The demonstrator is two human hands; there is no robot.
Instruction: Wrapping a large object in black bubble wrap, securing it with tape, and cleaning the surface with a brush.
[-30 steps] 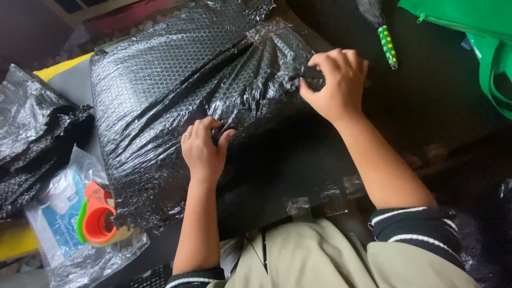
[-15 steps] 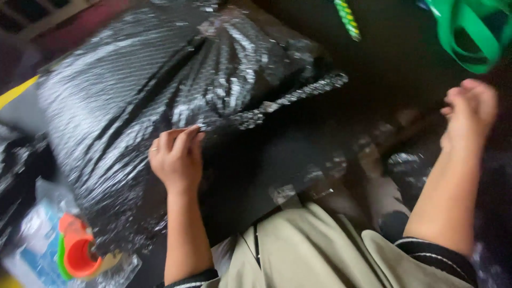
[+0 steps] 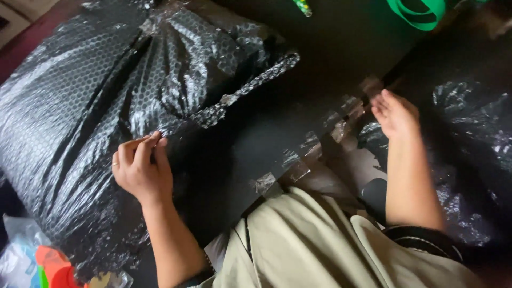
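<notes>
Nearest the lap, the left hand (image 3: 141,170) stays pressed, fingers curled, on the black bubble-wrapped bundle (image 3: 106,106) at the dark bench's left side; the right hand (image 3: 396,113) has let go, now open and empty at the right edge.

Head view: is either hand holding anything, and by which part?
The left hand grips the black bubble-wrapped bundle at a fold on its near side. The right hand holds nothing, hovering open over taped dark surface.
</notes>
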